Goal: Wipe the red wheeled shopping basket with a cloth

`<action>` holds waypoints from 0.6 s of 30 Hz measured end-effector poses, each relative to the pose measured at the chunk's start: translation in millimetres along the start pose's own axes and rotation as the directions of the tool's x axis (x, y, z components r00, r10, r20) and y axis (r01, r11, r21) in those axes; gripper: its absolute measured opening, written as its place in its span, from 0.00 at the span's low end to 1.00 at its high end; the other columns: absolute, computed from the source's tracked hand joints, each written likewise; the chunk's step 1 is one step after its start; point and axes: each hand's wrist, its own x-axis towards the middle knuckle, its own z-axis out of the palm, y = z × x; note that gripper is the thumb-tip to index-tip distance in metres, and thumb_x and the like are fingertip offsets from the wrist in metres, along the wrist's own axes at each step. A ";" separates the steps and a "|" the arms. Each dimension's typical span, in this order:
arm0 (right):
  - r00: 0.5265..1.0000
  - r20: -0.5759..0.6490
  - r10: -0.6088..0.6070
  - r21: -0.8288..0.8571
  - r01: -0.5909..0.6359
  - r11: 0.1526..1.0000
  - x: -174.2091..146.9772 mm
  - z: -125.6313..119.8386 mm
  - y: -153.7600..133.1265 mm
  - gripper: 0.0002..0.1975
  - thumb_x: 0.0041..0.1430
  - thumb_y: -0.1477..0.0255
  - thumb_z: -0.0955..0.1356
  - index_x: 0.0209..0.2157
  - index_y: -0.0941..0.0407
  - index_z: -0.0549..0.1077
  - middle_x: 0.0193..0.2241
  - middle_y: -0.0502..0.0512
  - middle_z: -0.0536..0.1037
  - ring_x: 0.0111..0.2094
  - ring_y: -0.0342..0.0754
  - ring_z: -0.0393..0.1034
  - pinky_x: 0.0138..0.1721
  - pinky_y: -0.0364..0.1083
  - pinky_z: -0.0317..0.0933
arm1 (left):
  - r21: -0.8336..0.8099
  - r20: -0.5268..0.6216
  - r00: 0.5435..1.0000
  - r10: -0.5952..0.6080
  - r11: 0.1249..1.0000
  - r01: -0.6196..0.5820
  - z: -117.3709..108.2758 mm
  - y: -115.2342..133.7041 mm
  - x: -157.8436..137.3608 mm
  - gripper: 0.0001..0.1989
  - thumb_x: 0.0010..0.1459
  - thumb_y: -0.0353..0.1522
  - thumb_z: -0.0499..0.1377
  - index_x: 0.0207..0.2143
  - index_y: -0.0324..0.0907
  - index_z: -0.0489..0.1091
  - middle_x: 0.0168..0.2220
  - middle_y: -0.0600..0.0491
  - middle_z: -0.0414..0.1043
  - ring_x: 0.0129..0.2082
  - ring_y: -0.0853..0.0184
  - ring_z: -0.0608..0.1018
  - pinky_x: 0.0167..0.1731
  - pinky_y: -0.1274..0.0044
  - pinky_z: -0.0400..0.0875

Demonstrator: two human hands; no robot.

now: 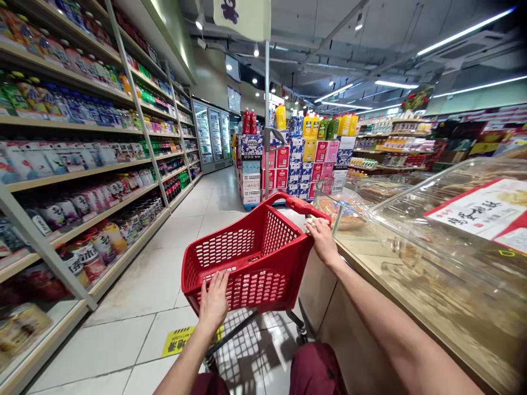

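Note:
A red plastic shopping cart [263, 285] stands on the floor in front of my knees, turned at an angle, with its handle [302, 207] at the far right. My left hand [214, 300] lies against the cart's near side wall, its fingers hooked over the rim and its thumb hidden. At the rear corner beside the handle, my right hand [323, 240] is closed around the rim. Something small and whitish shows at its fingers, too unclear to name. Through the cart's perforated walls, the basket looks bare inside.
Drink shelves [78, 131] line the left side. A counter [362, 263] with clear-lidded food bins [444, 219] borders the right, close to the cart. Ahead, stacked drink cartons [304, 164] stand behind a metal pole [267, 109]. A yellow wet-floor sticker [177, 341] marks the tiles.

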 end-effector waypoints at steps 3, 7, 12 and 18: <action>0.999 0.018 -0.052 -0.006 0.052 0.999 -6.5 8.5 -16.3 0.21 0.61 0.79 0.52 0.47 0.57 0.70 0.52 0.59 0.65 0.59 0.49 0.45 0.59 0.54 0.41 | 0.022 -0.026 0.999 0.023 0.999 -0.023 3.7 -2.2 -3.4 0.36 0.44 0.19 0.43 0.58 0.41 0.50 0.60 0.51 0.50 0.60 0.64 0.52 0.58 0.62 0.43; 0.975 0.125 -0.183 0.016 0.182 0.983 -19.0 21.8 -40.4 0.19 0.60 0.79 0.56 0.47 0.50 0.68 0.52 0.50 0.66 0.57 0.45 0.52 0.58 0.51 0.49 | 0.018 0.011 0.999 0.036 0.999 -0.036 -0.5 -4.9 -7.2 0.36 0.43 0.19 0.43 0.58 0.39 0.49 0.61 0.51 0.48 0.61 0.65 0.51 0.58 0.63 0.42; 0.996 0.078 -0.050 -0.063 0.055 0.996 -10.9 5.5 -19.8 0.20 0.59 0.81 0.55 0.48 0.56 0.68 0.52 0.60 0.66 0.58 0.52 0.50 0.56 0.60 0.47 | -0.037 0.035 0.999 0.018 0.999 -0.017 -5.9 2.5 -13.0 0.35 0.43 0.20 0.44 0.58 0.37 0.49 0.61 0.50 0.48 0.61 0.64 0.51 0.58 0.62 0.42; 0.936 0.214 -0.280 0.033 0.280 0.960 -22.5 12.7 -52.1 0.19 0.60 0.79 0.56 0.49 0.54 0.68 0.52 0.55 0.66 0.57 0.50 0.51 0.55 0.56 0.52 | -0.060 -0.002 1.000 -0.031 0.998 0.031 -8.0 9.8 -12.5 0.33 0.44 0.22 0.46 0.56 0.38 0.53 0.58 0.48 0.56 0.58 0.62 0.57 0.57 0.63 0.45</action>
